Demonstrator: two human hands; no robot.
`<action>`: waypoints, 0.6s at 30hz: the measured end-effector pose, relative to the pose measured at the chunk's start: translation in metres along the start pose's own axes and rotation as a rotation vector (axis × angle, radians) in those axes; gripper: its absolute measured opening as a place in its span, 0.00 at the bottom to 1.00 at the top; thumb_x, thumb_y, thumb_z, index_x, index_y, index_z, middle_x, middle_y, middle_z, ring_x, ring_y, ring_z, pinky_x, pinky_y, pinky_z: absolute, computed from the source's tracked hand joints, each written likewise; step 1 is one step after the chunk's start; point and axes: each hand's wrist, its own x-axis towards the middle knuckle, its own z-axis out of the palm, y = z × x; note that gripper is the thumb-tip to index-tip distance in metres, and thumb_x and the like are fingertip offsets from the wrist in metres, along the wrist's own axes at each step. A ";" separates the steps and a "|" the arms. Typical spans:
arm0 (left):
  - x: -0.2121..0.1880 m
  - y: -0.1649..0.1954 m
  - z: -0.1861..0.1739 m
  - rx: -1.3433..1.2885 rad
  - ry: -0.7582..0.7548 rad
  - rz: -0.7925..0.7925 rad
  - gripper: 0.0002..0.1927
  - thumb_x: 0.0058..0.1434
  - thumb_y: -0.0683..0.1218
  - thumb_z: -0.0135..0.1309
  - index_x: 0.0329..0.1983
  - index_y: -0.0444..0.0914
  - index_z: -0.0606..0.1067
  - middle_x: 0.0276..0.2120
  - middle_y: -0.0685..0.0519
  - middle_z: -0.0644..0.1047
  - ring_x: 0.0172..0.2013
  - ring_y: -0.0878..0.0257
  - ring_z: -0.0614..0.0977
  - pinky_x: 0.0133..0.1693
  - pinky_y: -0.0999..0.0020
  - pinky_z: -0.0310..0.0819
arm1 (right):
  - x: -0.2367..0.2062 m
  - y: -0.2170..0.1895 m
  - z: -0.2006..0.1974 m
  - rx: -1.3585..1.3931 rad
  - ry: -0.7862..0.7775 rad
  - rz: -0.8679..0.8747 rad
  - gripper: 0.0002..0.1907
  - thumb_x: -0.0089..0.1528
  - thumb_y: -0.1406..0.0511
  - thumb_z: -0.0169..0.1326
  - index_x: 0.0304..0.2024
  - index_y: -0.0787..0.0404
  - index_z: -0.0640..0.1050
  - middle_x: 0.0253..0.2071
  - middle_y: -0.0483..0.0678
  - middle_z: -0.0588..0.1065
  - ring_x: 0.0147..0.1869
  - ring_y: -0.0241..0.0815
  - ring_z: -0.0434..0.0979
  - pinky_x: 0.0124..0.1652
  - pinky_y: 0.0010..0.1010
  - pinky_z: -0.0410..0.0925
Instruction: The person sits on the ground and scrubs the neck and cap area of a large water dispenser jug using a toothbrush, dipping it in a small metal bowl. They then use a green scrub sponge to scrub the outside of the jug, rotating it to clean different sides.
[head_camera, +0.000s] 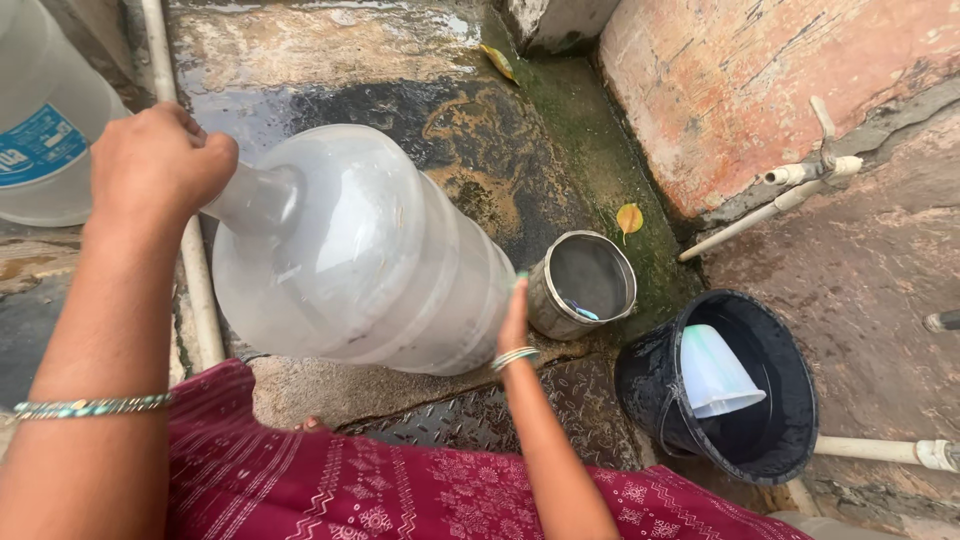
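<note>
Wet stone floor (330, 60), mossy gutter (590, 150), weathered pink wall (740, 80)

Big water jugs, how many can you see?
2. One big clear jug is held tipped between both hands; another jug shows partly at the top left edge. More may be outside the view.

Cloudy translucent plastic water jug (360, 250), smooth; dull, scuffed steel pot (582, 283); matt black plastic bucket (790, 400); wet, glossy, rough stone floor (340, 60); patterned maroon cloth (330, 480).
</note>
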 end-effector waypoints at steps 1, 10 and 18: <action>0.002 -0.001 0.001 0.004 0.009 -0.010 0.23 0.57 0.56 0.57 0.44 0.33 0.81 0.39 0.33 0.81 0.43 0.36 0.81 0.48 0.48 0.72 | -0.013 -0.009 0.017 -0.146 0.082 -0.117 0.47 0.61 0.37 0.39 0.72 0.60 0.63 0.73 0.58 0.62 0.75 0.54 0.63 0.68 0.50 0.57; 0.010 -0.001 0.007 0.049 0.010 -0.073 0.26 0.61 0.56 0.54 0.47 0.29 0.80 0.42 0.30 0.80 0.45 0.35 0.80 0.50 0.47 0.72 | -0.111 -0.069 0.094 -0.332 -0.447 -0.918 0.43 0.72 0.41 0.23 0.80 0.62 0.50 0.83 0.56 0.48 0.88 0.55 0.38 0.81 0.48 0.35; 0.004 0.005 0.005 -0.004 0.011 -0.043 0.23 0.56 0.56 0.58 0.45 0.33 0.80 0.41 0.34 0.81 0.44 0.38 0.81 0.49 0.48 0.73 | -0.009 0.003 0.016 -0.375 0.000 -0.340 0.45 0.66 0.40 0.31 0.76 0.62 0.58 0.78 0.57 0.49 0.82 0.51 0.45 0.74 0.43 0.42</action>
